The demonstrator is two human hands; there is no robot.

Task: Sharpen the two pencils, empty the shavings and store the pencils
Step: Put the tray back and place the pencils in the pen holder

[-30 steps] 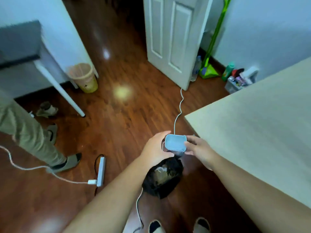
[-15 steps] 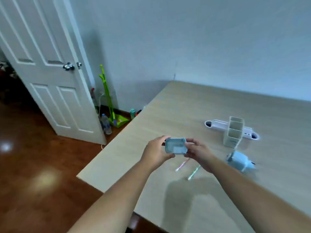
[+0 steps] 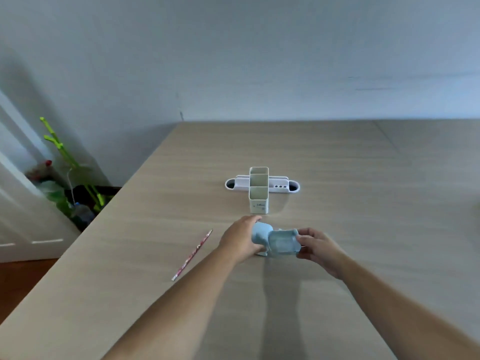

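The left hand [image 3: 240, 239] wraps around the pale blue plastic sharpener body [image 3: 260, 236], fingers curled over its top and far side, pinning it just above or on the desk [image 3: 363, 203]; whether it rests on the surface is hard to tell. The right hand [image 3: 318, 246] pinches the translucent blue shavings drawer [image 3: 282, 244] by its outer end, thumb and fingers closed on it, with the drawer's inner end meeting the sharpener body. Judging by that alignment, the drawer is being slid into its slot, which suggests the shavings are already emptied; the drawer looks empty, though the blur leaves some doubt.

To the left of the hands, apart from them, one slim pink patterned pencil [image 3: 192, 254] lies diagonally on the desk, tip pointing away. Only this one pencil shows; the second may be hidden behind the arms, and I cannot tell. Its point seems sharpened, but it is too small to be sure.

Beyond the hands stands the cream rectangular two-compartment pencil holder [image 3: 259, 189], upright on a long white oval-ended base, both compartments looking empty. So storing the pencils appears to be what remains, once the drawer is seated.
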